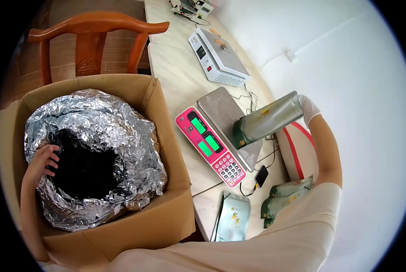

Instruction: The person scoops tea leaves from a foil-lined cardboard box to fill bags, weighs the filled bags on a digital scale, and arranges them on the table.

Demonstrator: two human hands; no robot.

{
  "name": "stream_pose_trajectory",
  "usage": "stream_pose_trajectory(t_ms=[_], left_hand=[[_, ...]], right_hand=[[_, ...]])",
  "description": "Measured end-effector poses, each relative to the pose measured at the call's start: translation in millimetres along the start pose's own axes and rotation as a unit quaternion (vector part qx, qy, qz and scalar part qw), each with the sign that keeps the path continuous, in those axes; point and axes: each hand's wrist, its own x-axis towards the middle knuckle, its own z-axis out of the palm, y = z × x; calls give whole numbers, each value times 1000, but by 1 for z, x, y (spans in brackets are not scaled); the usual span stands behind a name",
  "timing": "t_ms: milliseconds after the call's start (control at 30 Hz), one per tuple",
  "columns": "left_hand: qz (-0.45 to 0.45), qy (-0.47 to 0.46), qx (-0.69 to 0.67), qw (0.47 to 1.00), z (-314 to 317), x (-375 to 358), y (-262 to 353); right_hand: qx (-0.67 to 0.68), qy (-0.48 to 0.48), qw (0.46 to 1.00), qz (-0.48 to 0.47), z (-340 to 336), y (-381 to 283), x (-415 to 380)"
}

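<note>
My left hand (44,159) is at the left rim of a crumpled foil liner (135,156), its fingers apart and slightly curved with nothing in them. Dark, loose-looking contents (87,170) fill the liner's opening; I cannot make out single pieces. My right hand (308,109), in a white glove, is closed on the top end of a silver and green pouch (271,119) with gold characters. That pouch leans, its green bottom end over the steel pan (221,106) of a pink digital scale (210,147) with lit green displays.
The liner sits in a cardboard box (176,208); a wooden chair (92,45) stands behind it. Flat pouches (234,217) and more pouches (287,197) lie near me on the table (171,68). A white heating-plate-like device (219,56), cables and a small black device (261,176) are also there.
</note>
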Motion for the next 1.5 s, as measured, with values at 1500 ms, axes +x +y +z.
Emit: stream_pose_trajectory(t_ms=[1500], left_hand=[[38,-33,4,999,-2,-7,1]], right_hand=[[-92,33,995,-7,-52,-16,-1]])
